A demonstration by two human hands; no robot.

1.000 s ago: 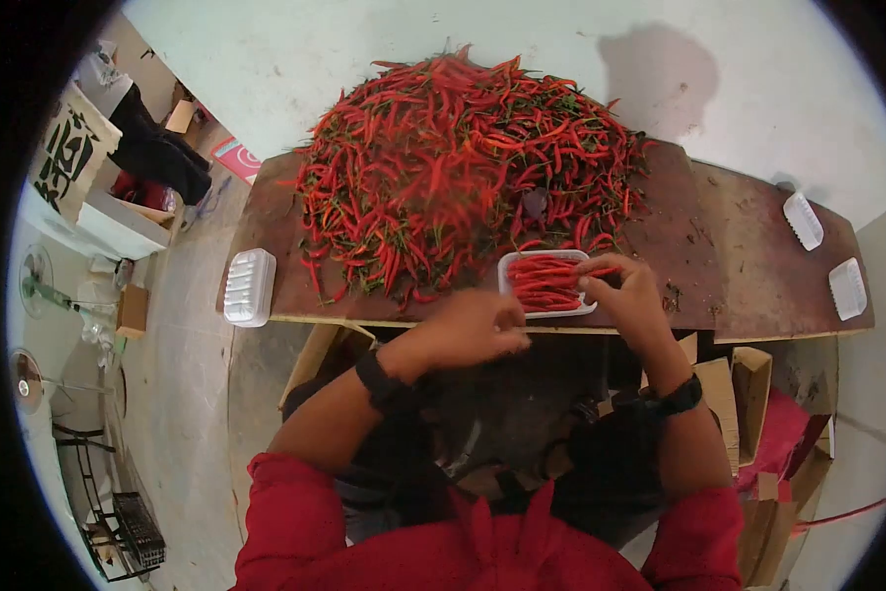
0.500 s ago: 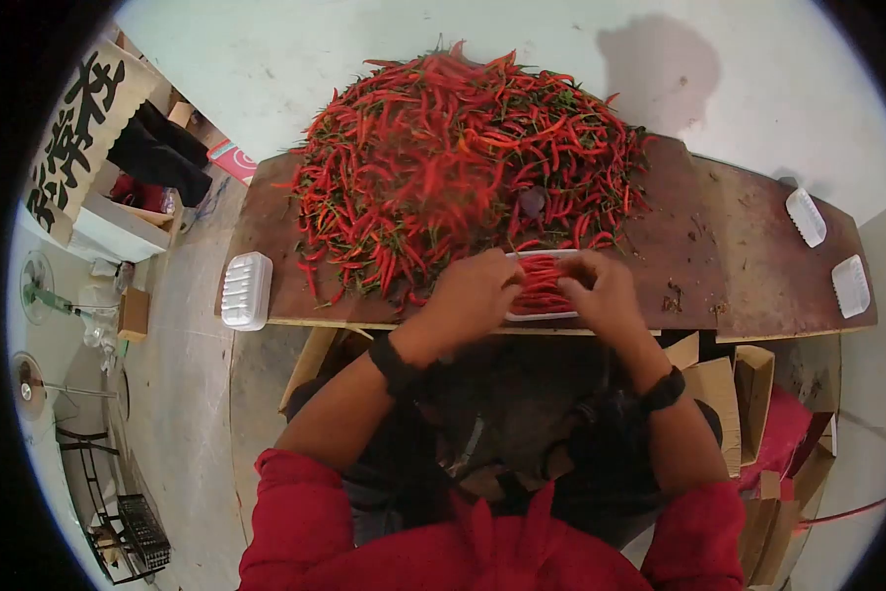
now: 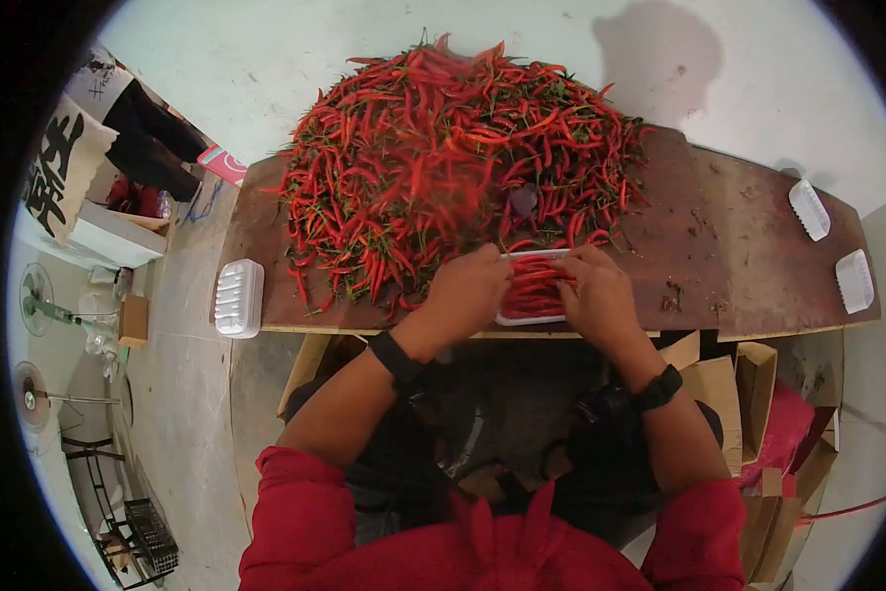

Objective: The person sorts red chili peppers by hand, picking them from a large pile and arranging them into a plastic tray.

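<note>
A white foam tray [image 3: 534, 321] at the table's front edge holds red chili peppers [image 3: 534, 286] laid side by side. My left hand [image 3: 466, 293] is closed at the tray's left side, its fingertips on the rim. Over the right end of the tray, my right hand [image 3: 601, 298] bends its thumb and fingers around the ends of the chili peppers. Its palm side is partly hidden. Just beyond the tray rises a big heap of red chili peppers [image 3: 384, 187] with green stems. A small dark round object [image 3: 523, 202] lies in the heap.
A stack of white trays [image 3: 238, 298] stands at the table's left end. Two more white trays, one farther back [image 3: 810, 210] and one nearer [image 3: 855, 281], are at the right end. Cardboard boxes [image 3: 711, 404] sit below the table on the right. A pale wall borders the back.
The view has shifted slightly. My right fingers have drawn in over the chili peppers at the tray's right end. My left hand stays at the tray's left side.
</note>
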